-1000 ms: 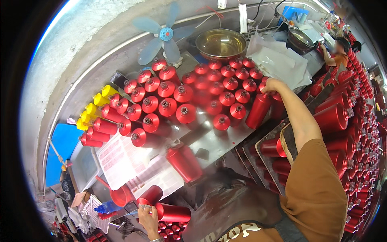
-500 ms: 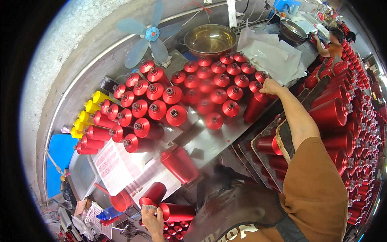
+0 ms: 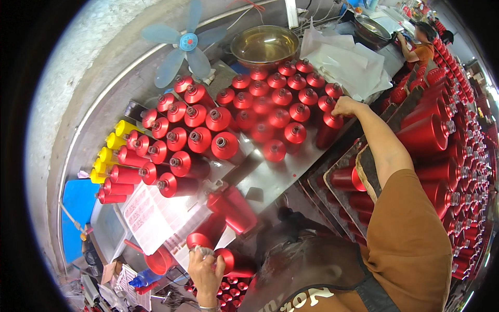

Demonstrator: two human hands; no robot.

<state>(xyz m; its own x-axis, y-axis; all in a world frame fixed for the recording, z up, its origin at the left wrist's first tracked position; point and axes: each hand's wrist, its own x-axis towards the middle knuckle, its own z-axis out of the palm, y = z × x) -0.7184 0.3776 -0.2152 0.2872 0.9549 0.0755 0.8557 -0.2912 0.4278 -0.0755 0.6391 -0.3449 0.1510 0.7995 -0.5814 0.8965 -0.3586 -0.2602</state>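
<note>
At the table's near edge, my left hand (image 3: 206, 275) is closed round the neck of a glossy red bottle (image 3: 209, 229), whose body points away from me. A second red bottle (image 3: 239, 263) lies against my fingers; its neck is hidden, so I cannot tell whether I grip it too. Just beyond lies another red bottle (image 3: 235, 209) on its side. My right hand (image 3: 347, 107) is closed at the top of an upright red bottle (image 3: 328, 129), at the right end of a crowd of standing red bottles (image 3: 279, 118). My fingers cover its neck.
Printed sheets (image 3: 150, 213) lie on the metal table (image 3: 273, 184). Behind the bottles are a blue fan (image 3: 188, 41), a metal basin (image 3: 265, 47) and white paper (image 3: 343, 62). Yellow-based bottles (image 3: 105, 155) lie left. Racks of red bottles (image 3: 429, 138) fill the right, where another person (image 3: 422, 51) sits.
My left hand has moved up and slightly right, carrying the red bottle toward the table; the second bottle shifted with it. My right hand stays at the same bottle. The view has shifted slightly.
</note>
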